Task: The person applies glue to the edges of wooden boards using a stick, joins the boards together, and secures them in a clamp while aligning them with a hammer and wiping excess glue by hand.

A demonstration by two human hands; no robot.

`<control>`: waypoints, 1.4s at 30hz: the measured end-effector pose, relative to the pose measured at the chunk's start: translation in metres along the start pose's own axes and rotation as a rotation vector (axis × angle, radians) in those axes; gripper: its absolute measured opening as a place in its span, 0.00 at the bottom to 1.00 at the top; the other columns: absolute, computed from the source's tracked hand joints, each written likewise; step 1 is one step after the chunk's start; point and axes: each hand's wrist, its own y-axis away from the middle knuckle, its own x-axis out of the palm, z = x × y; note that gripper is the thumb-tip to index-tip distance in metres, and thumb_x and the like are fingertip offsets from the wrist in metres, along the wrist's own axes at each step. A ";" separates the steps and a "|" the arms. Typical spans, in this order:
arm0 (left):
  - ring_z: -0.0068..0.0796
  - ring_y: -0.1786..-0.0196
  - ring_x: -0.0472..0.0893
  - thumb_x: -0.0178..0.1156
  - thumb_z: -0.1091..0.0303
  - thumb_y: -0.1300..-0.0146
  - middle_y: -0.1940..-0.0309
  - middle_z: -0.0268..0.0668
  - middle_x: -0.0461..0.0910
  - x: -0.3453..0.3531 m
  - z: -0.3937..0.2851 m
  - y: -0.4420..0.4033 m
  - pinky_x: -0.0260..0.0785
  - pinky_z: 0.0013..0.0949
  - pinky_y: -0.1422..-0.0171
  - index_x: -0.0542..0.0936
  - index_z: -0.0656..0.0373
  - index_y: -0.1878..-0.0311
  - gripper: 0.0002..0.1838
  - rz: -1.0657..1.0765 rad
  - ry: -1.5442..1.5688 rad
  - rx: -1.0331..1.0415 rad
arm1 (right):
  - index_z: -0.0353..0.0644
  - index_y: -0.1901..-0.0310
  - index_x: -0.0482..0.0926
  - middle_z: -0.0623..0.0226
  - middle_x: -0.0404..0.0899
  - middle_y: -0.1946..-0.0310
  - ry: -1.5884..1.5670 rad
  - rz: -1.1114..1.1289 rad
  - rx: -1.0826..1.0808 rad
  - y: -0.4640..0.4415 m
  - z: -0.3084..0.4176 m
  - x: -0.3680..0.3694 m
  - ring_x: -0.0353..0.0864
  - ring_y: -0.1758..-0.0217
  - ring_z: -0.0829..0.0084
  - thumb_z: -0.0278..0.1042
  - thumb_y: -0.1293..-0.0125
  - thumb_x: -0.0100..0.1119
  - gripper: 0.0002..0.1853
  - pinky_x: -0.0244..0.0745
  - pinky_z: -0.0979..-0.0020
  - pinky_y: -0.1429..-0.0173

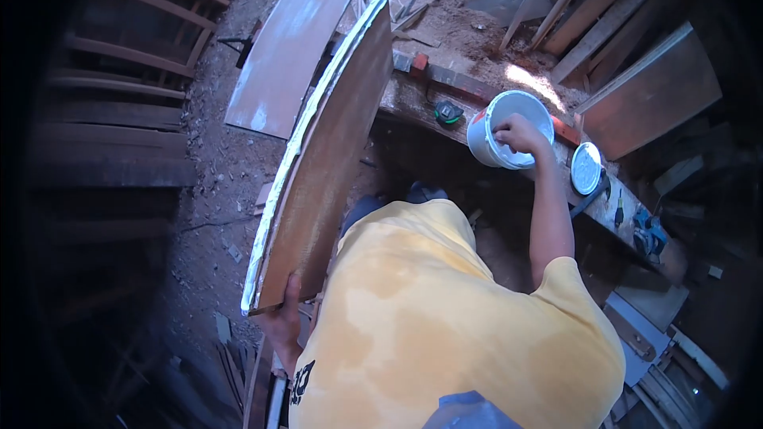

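My left hand (284, 320) grips the near end of a wooden panel (338, 143), thumb on its brown face. The panel stands on edge, tilted, its far end by the bench. Thick white paste (298, 139) runs along the panel's upward edge. My right hand (521, 134) is over the mouth of a white bucket (486, 143), its fingers curled down inside the rim. Whatever those fingers hold is hidden. White residue coats the bucket's inner wall.
A tape measure (448, 112) lies on the wooden bench (413, 103) left of the bucket. To the right are a white-smeared lid (586, 168) and a blue power tool (650, 234). Another panel (290, 52) lies beyond. Boards (648, 95) lean at right; timber (119, 139) is stacked at left.
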 end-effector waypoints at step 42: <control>0.24 0.59 0.88 0.75 0.68 0.34 0.60 0.43 0.91 -0.002 -0.034 -0.027 0.80 0.32 0.54 0.86 0.69 0.46 0.17 0.172 0.105 -0.003 | 0.50 0.44 0.88 0.56 0.88 0.58 -0.172 -0.760 -0.426 -0.047 0.251 -0.007 0.88 0.52 0.51 0.33 0.27 0.59 0.14 0.81 0.55 0.45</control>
